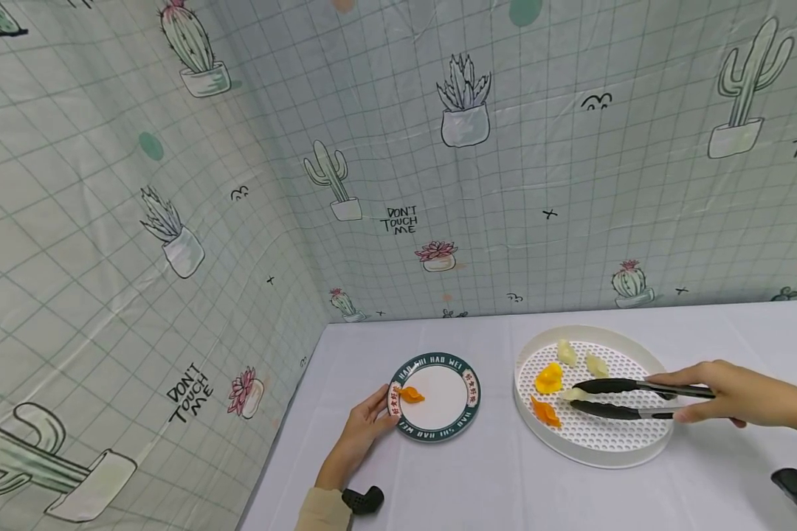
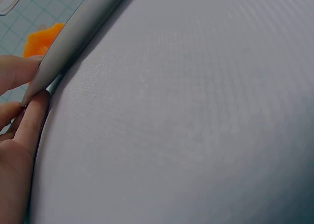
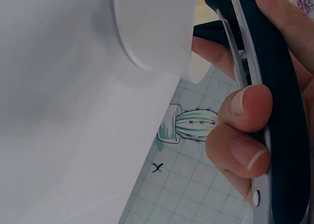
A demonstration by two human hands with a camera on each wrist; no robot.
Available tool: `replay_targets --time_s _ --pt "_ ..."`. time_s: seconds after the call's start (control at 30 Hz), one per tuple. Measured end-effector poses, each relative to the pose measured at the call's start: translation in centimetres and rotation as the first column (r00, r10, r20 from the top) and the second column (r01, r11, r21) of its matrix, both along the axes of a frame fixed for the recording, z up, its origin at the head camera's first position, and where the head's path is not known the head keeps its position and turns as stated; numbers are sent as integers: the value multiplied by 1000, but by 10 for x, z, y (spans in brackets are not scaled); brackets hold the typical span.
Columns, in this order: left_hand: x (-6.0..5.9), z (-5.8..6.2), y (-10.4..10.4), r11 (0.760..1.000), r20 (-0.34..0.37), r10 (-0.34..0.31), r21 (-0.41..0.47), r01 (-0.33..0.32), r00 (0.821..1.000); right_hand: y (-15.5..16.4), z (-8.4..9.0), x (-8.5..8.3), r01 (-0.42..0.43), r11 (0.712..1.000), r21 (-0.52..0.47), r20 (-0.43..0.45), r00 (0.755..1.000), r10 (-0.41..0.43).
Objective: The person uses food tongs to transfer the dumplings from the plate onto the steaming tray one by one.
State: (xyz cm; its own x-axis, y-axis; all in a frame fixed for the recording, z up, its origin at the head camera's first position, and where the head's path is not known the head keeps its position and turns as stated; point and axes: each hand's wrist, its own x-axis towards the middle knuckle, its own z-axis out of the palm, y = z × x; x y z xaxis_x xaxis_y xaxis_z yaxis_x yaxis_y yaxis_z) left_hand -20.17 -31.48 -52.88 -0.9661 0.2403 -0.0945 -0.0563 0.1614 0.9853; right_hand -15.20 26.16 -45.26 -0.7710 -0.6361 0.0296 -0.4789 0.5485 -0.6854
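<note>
A white cloth covers the counter (image 1: 478,479), backed by a checked cactus-print curtain (image 1: 173,221). The right hand (image 1: 724,394) has its grip closed around black tongs (image 1: 627,398), whose tips flank a pale dumpling (image 1: 576,394) in the perforated white tray (image 1: 637,453), beside yellow and orange pieces. The left hand (image 1: 361,431) pinches the rim of the green-bordered plate (image 1: 461,424), which holds an orange dumpling (image 1: 410,395).
</note>
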Motion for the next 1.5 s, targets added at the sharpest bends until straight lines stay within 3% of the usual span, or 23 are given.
replay_targets --time_s 0.3,0.5,0.67,0.83,1.17,1.5 --pt "-2 -2 -1 1000 -3 -1 3 2 1000 -2 6 1 -2 1000 -22 58 998 4" --pt "-2 -3 -1 1000 -7 3 -10 -3 1000 -5 12 0 -24 992 -121 30 999 28" --pt "-1 -3 -2 1000 -7 6 -16 -6 1000 -21 22 -5 5 993 -120 52 999 1" --pt "-2 -2 -2 1000 4 16 -22 -16 1000 -48 31 -14 -16 991 -129 100 995 29" --pt "-3 -3 -1 999 12 16 -30 -16 1000 -118 42 -30 -21 992 -122 98 995 34" --pt "-2 -1 -1 999 -5 10 -35 -10 1000 -190 35 -33 31 990 -140 130 991 -12"
